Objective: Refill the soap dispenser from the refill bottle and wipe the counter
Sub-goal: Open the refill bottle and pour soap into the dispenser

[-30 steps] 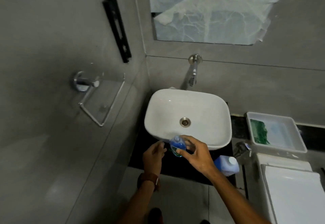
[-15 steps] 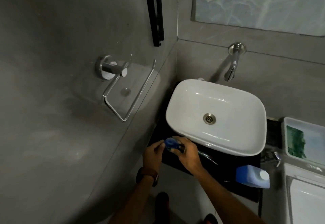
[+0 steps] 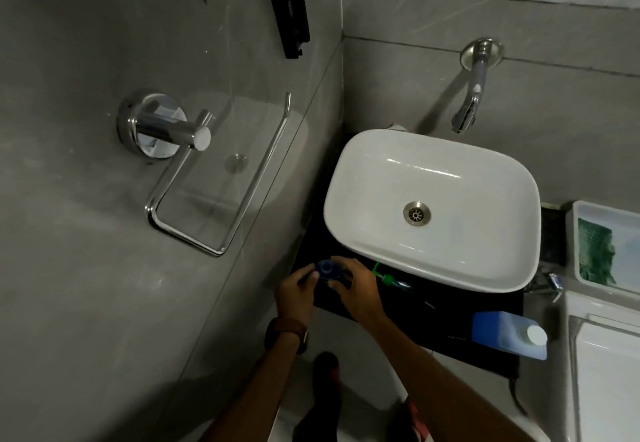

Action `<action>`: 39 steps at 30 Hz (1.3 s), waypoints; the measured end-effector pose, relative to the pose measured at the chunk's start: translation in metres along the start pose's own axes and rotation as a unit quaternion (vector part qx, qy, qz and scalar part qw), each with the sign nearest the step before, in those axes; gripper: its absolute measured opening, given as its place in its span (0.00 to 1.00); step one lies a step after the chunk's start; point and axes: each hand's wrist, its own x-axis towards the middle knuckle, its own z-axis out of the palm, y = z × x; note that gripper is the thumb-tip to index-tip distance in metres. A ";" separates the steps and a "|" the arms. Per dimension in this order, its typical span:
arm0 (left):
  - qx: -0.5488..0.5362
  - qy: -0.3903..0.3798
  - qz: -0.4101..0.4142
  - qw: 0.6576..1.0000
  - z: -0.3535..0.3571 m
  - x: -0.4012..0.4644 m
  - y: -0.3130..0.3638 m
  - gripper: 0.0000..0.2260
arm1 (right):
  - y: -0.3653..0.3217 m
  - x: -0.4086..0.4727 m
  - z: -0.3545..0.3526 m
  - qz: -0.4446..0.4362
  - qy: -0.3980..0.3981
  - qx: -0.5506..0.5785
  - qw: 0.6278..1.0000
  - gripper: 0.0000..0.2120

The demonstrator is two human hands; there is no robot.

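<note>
Both hands are in at the front left corner of the black counter (image 3: 450,320), and I've got them closed around the small blue soap dispenser (image 3: 326,267): the left hand (image 3: 295,291) grips it from the left with the fingers curled in, the right hand (image 3: 356,287) wraps it from the right, thumb and fingers pinched on the body. I'm looking straight down on the dispenser's round open neck, so no label shows and there's nothing I can read on it. Just to the right of my right hand lies the pump head (image 3: 386,278), green, with its tube stretched along the counter in front of the white basin (image 3: 433,209). The refill bottle (image 3: 509,336) sits well apart at the counter's right end, lying on its side, blue with a white cap (image 3: 536,335) pointing right; any printing on it is too blurred for me to make out. A brown-strapped watch (image 3: 287,332) is on the left wrist. On the far right there's a white tray (image 3: 575,233) with something green inside, no text legible there either. The chrome tap (image 3: 471,95) juts from the wall above the basin, and a chrome ring holder (image 3: 194,167) is fixed on the left wall.
</note>
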 end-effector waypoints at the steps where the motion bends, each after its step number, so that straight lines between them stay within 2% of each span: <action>1: 0.004 -0.001 0.000 1.000 0.000 0.001 0.000 0.12 | 0.001 0.001 0.001 0.001 0.000 -0.001 1.000 0.24; 4: 0.012 -0.002 0.001 1.000 -0.001 -0.001 -0.003 0.12 | 0.002 0.000 0.002 0.002 0.002 -0.008 1.000 0.26; 8: 0.009 -0.002 -0.008 1.000 -0.003 -0.008 -0.007 0.15 | 0.000 -0.008 -0.006 0.014 0.001 -0.020 1.000 0.34; 12: -0.007 0.016 -0.019 1.000 -0.002 -0.022 -0.007 0.15 | 0.002 -0.023 -0.038 0.009 0.013 -0.044 0.999 0.32; 14: 0.006 0.016 -0.035 0.999 0.003 -0.029 -0.015 0.10 | 0.005 -0.032 -0.059 0.012 0.023 -0.056 0.998 0.30; 16: 0.015 -0.003 -0.049 0.999 0.011 -0.037 -0.023 0.06 | 0.007 -0.043 -0.081 0.012 0.039 -0.074 0.996 0.27; 19: 0.053 -0.045 -0.032 0.997 0.031 -0.050 -0.023 0.07 | 0.011 -0.060 -0.115 -0.001 0.061 -0.109 0.992 0.25; 22: 0.044 -0.104 -0.020 0.993 0.063 -0.068 -0.006 0.06 | 0.014 -0.082 -0.153 -0.019 0.091 -0.139 0.986 0.21; 25: 0.050 -0.169 0.008 0.984 0.101 -0.082 0.004 0.07 | 0.019 -0.108 -0.191 -0.022 0.152 -0.141 0.978 0.18; 31: 0.078 -0.253 0.069 0.962 0.165 -0.114 0.028 0.10 | 0.046 -0.159 -0.249 0.039 0.239 -0.096 0.966 0.22; 34: 0.094 -0.295 0.090 0.947 0.196 -0.132 0.034 0.13 | 0.070 -0.182 -0.271 0.085 0.249 -0.064 0.963 0.27; 39: 0.106 -0.305 0.097 0.942 0.209 -0.135 0.038 0.13 | 0.086 -0.185 -0.270 0.127 0.189 -0.038 0.973 0.32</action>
